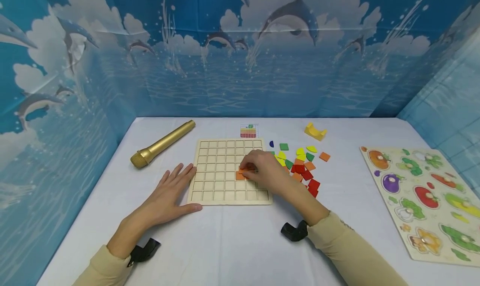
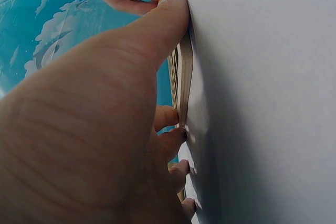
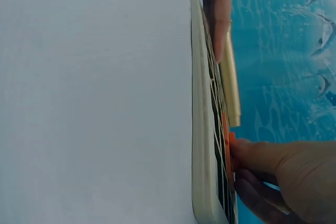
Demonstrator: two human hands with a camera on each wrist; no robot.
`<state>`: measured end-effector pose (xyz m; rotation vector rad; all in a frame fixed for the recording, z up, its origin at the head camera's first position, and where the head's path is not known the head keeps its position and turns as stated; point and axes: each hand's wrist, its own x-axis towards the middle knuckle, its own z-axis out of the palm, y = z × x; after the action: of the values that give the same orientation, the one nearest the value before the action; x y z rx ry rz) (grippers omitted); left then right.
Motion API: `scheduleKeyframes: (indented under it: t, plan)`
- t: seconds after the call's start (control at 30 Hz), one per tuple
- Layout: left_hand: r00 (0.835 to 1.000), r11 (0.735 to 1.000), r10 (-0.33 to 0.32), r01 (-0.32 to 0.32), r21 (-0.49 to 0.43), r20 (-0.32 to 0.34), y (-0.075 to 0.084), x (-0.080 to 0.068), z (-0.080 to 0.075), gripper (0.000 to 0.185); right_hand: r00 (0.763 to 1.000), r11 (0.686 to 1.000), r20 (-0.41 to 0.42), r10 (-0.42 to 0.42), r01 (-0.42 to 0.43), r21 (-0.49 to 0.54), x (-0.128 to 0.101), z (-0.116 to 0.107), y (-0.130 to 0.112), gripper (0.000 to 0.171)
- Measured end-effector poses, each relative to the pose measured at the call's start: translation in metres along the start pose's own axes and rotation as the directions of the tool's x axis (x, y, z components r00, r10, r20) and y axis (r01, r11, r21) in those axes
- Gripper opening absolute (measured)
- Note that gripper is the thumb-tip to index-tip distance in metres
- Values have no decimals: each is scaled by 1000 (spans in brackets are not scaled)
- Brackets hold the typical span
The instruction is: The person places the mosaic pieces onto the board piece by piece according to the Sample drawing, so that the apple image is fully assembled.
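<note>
A pale wooden grid board (image 1: 213, 184) lies on the white table. My left hand (image 1: 169, 197) rests with spread, straight fingers at the board's left edge, its thumb near the front corner. Over the right half of the grid, my right hand (image 1: 267, 171) pinches an orange tile (image 3: 232, 139) between thumb and fingers. Beside those fingertips, orange (image 1: 239, 176) shows on the grid; the hand hides part of it. Right of the board lie loose flat pieces in red (image 1: 306, 175), orange (image 1: 324, 156), yellow (image 1: 311, 149) and green (image 1: 283, 146), partly covered by the right forearm.
Behind the board lies a small picture card (image 1: 249, 131). A gold microphone (image 1: 163, 144) lies at the back left. Further right are a yellow curved block (image 1: 315, 131) and a vegetable knob puzzle (image 1: 405, 211). Dolphin-print cloth (image 1: 240, 81) hangs behind the table.
</note>
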<state>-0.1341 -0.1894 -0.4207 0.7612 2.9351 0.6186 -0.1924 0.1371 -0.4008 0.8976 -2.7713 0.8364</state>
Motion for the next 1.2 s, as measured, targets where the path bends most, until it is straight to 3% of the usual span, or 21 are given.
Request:
scheduleKeyframes:
  t: [0.2, 0.57, 0.9, 1.2]
  plan:
    - [1000, 1000, -1, 1, 9, 13, 0, 1, 1, 105, 997, 1000, -83, -9, 9, -8, -1, 8, 0, 12]
    - [1000, 1000, 2, -2, 14, 8, -1, 3, -1, 107, 990, 1000, -137, -21, 20, -13, 0, 10, 0, 7]
    - [1000, 1000, -12, 12, 15, 12, -4, 2, -1, 108, 993, 1000, -114, -27, 25, -15, 2, 10, -3, 10]
    - [1000, 1000, -3, 3, 6, 12, -2, 3, 4, 108, 991, 993, -78, 113, -110, 39, -19, -19, 15, 20]
